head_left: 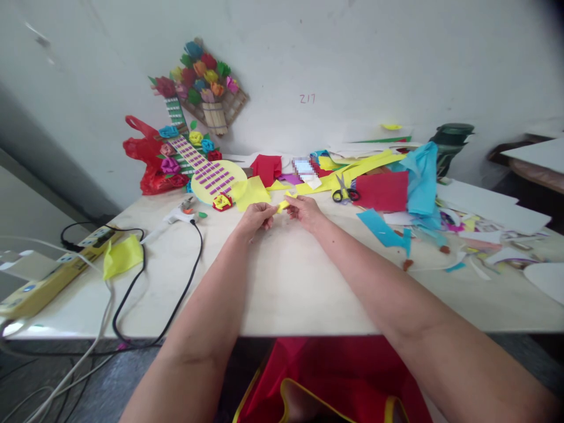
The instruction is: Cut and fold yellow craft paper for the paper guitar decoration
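Between my two hands, above the middle of the white table (pixel 304 294), is a small piece of yellow crepe paper (pixel 282 205). My left hand (pixel 258 218) pinches its left end, and the fingers of my right hand (pixel 303 211) close on its right end. Just beyond my left hand lies a yellow paper sheet (pixel 252 192). A red and yellow paper flower (pixel 221 202) sits at the lower edge of a round yellow fan-shaped board (pixel 215 176) with purple squares. Scissors (pixel 345 191) with black handles lie to the right, past my right hand.
A glue gun (pixel 180 214) with a black cord lies at left, near a yellow power strip (pixel 61 273). Red paper (pixel 381 191), blue paper (pixel 420 176) and scraps cover the right side. A red plastic bag (pixel 152 158) and a paper-flower basket (pixel 215 117) stand by the wall.
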The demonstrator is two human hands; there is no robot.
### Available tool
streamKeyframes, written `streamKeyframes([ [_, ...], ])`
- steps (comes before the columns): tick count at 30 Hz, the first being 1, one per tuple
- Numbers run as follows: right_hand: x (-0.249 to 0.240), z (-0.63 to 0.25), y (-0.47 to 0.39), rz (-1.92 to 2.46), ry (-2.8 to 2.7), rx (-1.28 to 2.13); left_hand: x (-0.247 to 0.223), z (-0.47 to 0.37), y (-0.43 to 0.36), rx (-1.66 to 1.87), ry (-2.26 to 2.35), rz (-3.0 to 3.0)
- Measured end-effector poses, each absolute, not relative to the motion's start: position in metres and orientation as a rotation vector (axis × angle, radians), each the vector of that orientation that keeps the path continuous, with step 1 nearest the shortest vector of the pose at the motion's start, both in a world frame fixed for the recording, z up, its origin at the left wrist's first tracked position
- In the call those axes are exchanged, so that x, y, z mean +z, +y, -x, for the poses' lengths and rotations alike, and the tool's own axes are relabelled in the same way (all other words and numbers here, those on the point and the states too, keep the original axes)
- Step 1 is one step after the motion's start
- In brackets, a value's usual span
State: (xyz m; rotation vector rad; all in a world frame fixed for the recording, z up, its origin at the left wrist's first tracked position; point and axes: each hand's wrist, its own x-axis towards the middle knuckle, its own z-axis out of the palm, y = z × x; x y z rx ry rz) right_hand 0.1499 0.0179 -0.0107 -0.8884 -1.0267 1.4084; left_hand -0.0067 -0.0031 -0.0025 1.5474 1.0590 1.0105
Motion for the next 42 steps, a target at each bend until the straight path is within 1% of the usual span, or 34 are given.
streamKeyframes([
  [4, -0.011, -0.147, 0.016, 0.885, -1.018, 1.467, -0.002, 0.003, -0.004, 1.002, 1.030, -1.547],
  [10, -0.009, -0.146, 0.014, 1.059, -1.056, 1.299, -0.004, 0.006, -0.002, 0.869, 1.022, -1.575],
  [15, -0.011, -0.147, 0.016, 1.128, -1.106, 1.201, -0.003, 0.011, 0.000, 0.831, 1.124, -1.632],
  [27, -0.014, -0.147, 0.021, 1.221, -1.195, 1.022, 0.006, 0.015, -0.006, 0.704, 1.080, -1.616],
  [29, -0.013, -0.150, 0.021, 1.212, -1.187, 1.035, 0.006, 0.017, -0.006, 0.731, 1.105, -1.609],
  [35, -0.010, -0.154, 0.017, 1.138, -1.204, 1.156, 0.002, 0.012, -0.001, 0.990, 1.209, -1.662],
  [42, -0.015, -0.148, 0.015, 1.017, -1.320, 1.271, -0.001, 0.004, -0.004, 0.938, 1.223, -1.771],
])
